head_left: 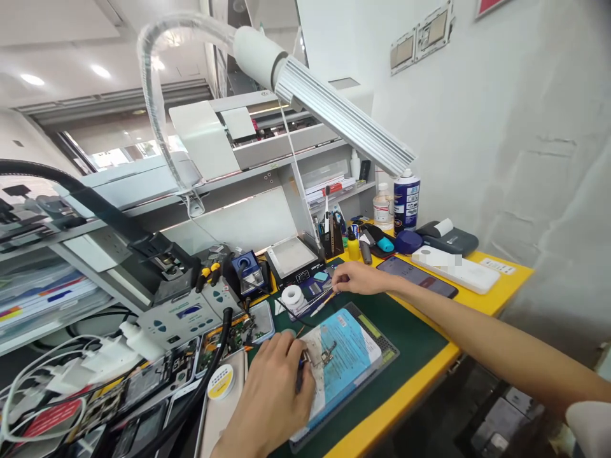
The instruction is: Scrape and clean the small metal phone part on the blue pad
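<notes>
My left hand (279, 388) curls over the near left edge of a blue-and-white booklet (346, 343). A dark object with a bit of metal shows between its thumb and fingers, mostly hidden by them. Just right of the thumb, a small metal part (328, 353) rests on the booklet. My right hand (357, 278) reaches to the back of the green mat (420, 334), fingertips pinched together near a thin pale-tipped stick (323, 305). Whether they hold the stick is unclear. A white roll (292, 295) and small flat tools lie beside it.
At left are a grey control station (181, 318), opened phones, a black cable and a round yellow-labelled tin (220, 381). A lamp (344, 114) hangs overhead. Behind stand a flat heating plate (293, 257), a pen holder (331, 242) and a spray can (407, 202). A phone (417, 277) lies right.
</notes>
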Demonstrator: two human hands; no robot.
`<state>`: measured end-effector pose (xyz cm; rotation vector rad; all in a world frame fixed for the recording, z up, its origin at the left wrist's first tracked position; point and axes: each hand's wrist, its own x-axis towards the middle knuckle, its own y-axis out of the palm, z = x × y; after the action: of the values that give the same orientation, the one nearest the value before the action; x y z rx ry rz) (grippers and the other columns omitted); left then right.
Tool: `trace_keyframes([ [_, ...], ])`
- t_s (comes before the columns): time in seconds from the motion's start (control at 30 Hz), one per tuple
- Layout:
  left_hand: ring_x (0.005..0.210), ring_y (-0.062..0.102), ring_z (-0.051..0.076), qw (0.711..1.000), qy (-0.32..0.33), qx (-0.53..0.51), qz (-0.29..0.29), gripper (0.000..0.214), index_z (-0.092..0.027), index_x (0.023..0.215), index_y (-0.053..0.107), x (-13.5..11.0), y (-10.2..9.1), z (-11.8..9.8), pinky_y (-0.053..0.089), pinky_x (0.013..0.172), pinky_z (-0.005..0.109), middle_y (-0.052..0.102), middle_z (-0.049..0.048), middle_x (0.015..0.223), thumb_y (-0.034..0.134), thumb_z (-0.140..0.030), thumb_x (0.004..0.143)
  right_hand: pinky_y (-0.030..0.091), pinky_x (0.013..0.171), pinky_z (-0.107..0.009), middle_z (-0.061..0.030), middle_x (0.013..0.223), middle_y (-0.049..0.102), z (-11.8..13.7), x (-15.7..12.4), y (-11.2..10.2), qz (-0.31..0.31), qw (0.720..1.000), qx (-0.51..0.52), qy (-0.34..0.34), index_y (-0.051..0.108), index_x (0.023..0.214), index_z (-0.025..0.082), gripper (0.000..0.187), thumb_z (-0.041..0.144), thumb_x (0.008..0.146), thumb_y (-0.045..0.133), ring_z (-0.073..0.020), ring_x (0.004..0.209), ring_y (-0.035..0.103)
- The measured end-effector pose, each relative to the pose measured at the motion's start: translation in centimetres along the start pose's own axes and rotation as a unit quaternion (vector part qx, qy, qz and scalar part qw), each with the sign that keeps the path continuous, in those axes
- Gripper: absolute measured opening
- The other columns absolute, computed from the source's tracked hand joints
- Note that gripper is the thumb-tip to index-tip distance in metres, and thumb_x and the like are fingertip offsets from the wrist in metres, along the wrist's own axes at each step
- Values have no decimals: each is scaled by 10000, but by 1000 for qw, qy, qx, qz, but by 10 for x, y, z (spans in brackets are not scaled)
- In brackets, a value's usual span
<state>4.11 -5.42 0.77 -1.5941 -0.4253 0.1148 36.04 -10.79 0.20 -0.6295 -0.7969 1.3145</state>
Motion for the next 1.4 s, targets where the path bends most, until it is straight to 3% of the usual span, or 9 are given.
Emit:
trace_keyframes([
  [0.2,989,653,305,1000,-8,-1,3,212,-210,1018,641,0,0,0,549,873,493,645,102,1036,430,-192,1009,656,874,-439,-102,1273,727,6,-2,-11,-86,989,116,32,683,1319,166,331,369,1058,700,-243,1038,747],
  [0.3,987,658,305,1000,-13,-3,2,195,-208,1003,644,1,-1,-2,550,890,498,651,106,1034,450,-186,993,655,871,-437,-102,1269,726,10,-8,-16,-146,979,135,42,677,1326,168,337,375,1061,694,-242,1030,746],
  [0.4,983,661,301,1000,-13,-6,1,198,-209,1002,649,2,-2,-3,553,900,496,656,107,1032,454,-181,985,649,891,-449,-103,1276,725,14,-14,-20,-159,978,130,44,681,1321,168,336,381,1061,693,-247,1048,743],
  [0.6,989,648,301,1000,-8,-10,-1,208,-198,997,652,3,-2,-1,550,914,517,648,105,1013,445,-185,989,643,929,-468,-108,1327,712,14,-14,-15,-62,992,100,54,687,1326,177,328,354,1050,710,-263,1102,733],
  [0.73,976,636,276,1000,-4,-10,-1,157,-184,1016,654,3,-2,0,544,907,494,638,70,986,499,-180,990,646,918,-456,-106,1319,714,16,-15,-14,-10,989,136,50,691,1317,181,316,357,1055,703,-257,1088,734],
  [0.9,959,627,281,1000,6,-13,-1,177,-175,1030,658,4,-1,2,542,882,496,638,80,990,486,-205,1002,616,641,-296,-38,982,748,38,-24,-6,66,966,251,7,700,1144,148,302,439,1079,655,-147,722,711],
  [1.0,959,630,312,1000,13,-17,-6,243,-177,1036,668,4,0,3,543,865,518,646,110,986,432,-225,1006,512,482,-244,34,667,677,55,-32,9,128,946,296,-13,659,963,172,380,538,963,762,-129,508,623],
  [1.07,957,634,320,1000,15,-17,-10,256,-179,1036,670,4,0,4,544,863,521,650,117,986,421,-228,1004,447,434,-228,50,586,643,63,-36,20,155,939,308,-15,644,898,185,368,509,903,818,-123,452,574],
  [1.4,918,637,312,1000,18,-6,-16,235,-198,995,658,6,0,3,522,818,485,644,103,946,425,-230,999,448,524,-239,46,642,589,72,-45,31,117,943,311,-31,597,840,206,195,280,866,776,-141,561,608],
])
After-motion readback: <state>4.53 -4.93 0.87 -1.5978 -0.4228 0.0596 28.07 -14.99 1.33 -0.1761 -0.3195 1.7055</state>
